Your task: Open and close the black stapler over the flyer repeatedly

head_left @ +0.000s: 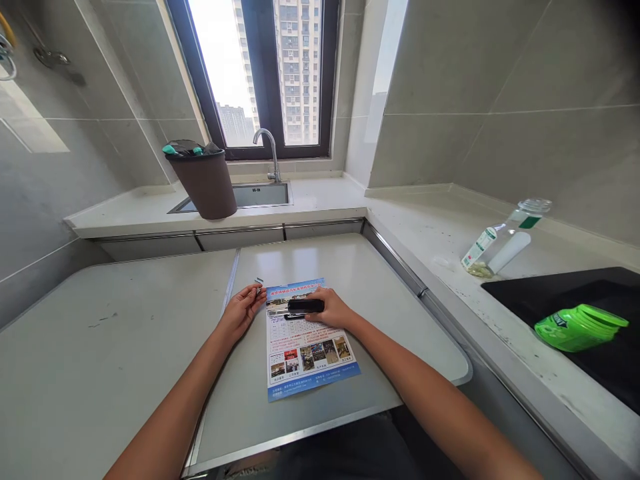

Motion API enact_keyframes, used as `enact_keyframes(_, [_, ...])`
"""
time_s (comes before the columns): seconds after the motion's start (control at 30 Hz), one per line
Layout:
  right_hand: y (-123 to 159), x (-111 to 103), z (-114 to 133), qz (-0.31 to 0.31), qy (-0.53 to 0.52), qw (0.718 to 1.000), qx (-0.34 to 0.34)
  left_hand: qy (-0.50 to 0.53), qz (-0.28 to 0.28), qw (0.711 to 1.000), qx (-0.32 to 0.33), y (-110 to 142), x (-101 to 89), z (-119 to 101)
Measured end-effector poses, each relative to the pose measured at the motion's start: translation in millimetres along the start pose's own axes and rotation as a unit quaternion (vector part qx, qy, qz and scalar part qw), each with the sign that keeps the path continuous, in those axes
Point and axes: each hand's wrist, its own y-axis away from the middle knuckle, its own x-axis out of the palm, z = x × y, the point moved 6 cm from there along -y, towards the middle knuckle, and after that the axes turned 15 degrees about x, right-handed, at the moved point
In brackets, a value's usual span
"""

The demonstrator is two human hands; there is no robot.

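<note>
In my right hand (pixel 327 308) is a black stapler (pixel 304 306), its metal end pointing left toward my other hand. The hand and stapler are over the upper part of a printed leaflet (pixel 315 373) with a blue border, text and small photos. My left hand (pixel 245 305) is beside the leaflet's upper left edge, thumb and fingers pinched together. At its fingertips shows a small metallic strip (pixel 259 281), which looks like staples but is too small to tell surely. The stapler hides part of the leaflet.
The leaflet lies on a pale folding table (pixel 150 320). Behind it, a brown bin (pixel 205 183) stands by a sink (pixel 263 194) with a faucet (pixel 273 153). On the right counter are a glass bottle (pixel 505 240) and a green container (pixel 575 328) lying over a black panel (pixel 600 283).
</note>
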Motion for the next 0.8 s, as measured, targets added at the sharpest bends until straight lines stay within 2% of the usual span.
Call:
enact_keyframes(0.1, [-0.6, 5.9, 2.9, 0.045, -0.023, 0.999, -0.006, -0.009, 0.008, 1.0, -0.01, 2.6, 3.5, -0.1])
enact_keyframes(0.33, [-0.9, 1.9, 0.7, 0.087, -0.021, 0.996, 0.01, -0.014, 0.06, 0.998, -0.011, 7.5, 11.4, 1.3])
enact_keyframes(0.53, [3.4, -5.7, -3.6, 0.131, 0.009, 0.991, 0.032, -0.09, 0.14, 0.986, 0.018, 19.3, 25.1, -8.2])
enact_keyframes(0.6, [5.4, -12.5, 0.8, 0.139, 0.011, 0.99, 0.016, -0.108, 0.163, 0.98, 0.03, 23.2, 31.0, -11.0])
enact_keyframes(0.67, [6.2, -26.9, 11.4, 0.108, -0.006, 0.994, -0.027, -0.119, 0.186, 0.975, 0.036, 26.5, 37.1, -11.6])
enact_keyframes(0.8, [8.3, -61.4, 39.2, -0.063, -0.063, 0.991, -0.099, -0.127, 0.234, 0.963, 0.04, 31.6, 47.6, -8.6])
